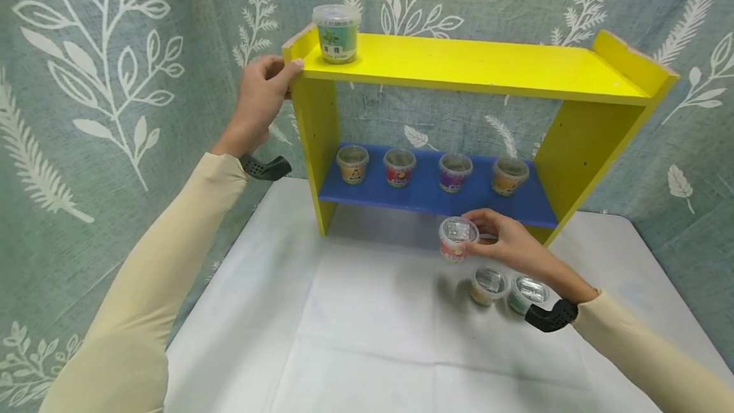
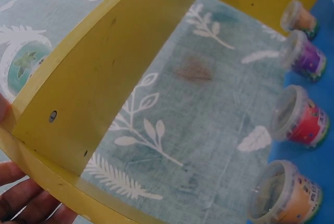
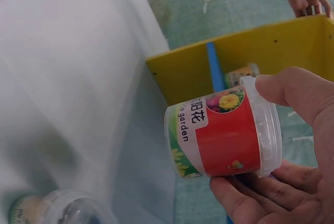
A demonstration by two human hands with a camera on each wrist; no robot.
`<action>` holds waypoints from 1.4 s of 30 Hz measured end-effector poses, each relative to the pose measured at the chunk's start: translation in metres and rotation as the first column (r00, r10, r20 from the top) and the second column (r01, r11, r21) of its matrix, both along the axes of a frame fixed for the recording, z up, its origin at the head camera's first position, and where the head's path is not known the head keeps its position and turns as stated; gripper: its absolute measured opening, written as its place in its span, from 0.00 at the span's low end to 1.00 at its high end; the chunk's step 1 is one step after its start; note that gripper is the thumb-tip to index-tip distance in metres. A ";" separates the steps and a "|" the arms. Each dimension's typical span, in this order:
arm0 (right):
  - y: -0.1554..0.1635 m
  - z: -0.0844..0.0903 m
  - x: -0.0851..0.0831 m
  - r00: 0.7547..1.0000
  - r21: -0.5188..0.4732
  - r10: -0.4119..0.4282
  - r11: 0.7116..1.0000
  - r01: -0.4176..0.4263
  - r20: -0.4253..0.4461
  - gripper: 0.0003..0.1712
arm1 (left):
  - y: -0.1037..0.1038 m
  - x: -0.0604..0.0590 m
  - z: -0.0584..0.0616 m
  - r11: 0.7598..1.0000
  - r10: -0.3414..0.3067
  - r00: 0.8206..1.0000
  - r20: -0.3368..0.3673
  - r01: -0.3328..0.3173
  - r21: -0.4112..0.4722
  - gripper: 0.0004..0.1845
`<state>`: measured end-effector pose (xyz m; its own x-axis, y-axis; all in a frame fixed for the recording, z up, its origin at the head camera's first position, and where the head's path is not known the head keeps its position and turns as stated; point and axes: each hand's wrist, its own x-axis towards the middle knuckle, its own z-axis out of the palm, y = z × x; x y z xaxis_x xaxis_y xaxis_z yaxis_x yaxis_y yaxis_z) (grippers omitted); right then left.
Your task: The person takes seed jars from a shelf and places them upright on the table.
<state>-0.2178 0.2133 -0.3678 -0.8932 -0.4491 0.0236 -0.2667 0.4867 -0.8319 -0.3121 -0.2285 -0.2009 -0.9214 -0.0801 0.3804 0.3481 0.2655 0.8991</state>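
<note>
White cloth [image 1: 367, 336] on table — leaf-print teal backdrop [image 1: 86, 81] behind.

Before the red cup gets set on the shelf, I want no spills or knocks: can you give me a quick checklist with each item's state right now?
1. Right hand grips the red cup by its rim: ok.
2. Cup's lid in place: ok in the head view.
3. Left hand steadies the yellow shelf at its top left corner: ok.
4. Bare room on the top board beside the green cup: ok.
5. Room on the blue board among its four cups: cannot tell.
6. Two cups on the table stand close under the right wrist: not ok.
</note>
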 end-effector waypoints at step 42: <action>-0.006 -0.078 0.002 0.982 0.234 0.026 0.972 0.019 -0.187 0.37 | 0.001 0.002 0.000 1.000 0.005 1.000 -0.002 -0.005 -0.007 0.23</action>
<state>-0.2155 0.2072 -0.4460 -0.8810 -0.4655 0.0844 -0.4092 0.6602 -0.6299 -0.3101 -0.2277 -0.2014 -0.9201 -0.0815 0.3832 0.3490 0.2737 0.8962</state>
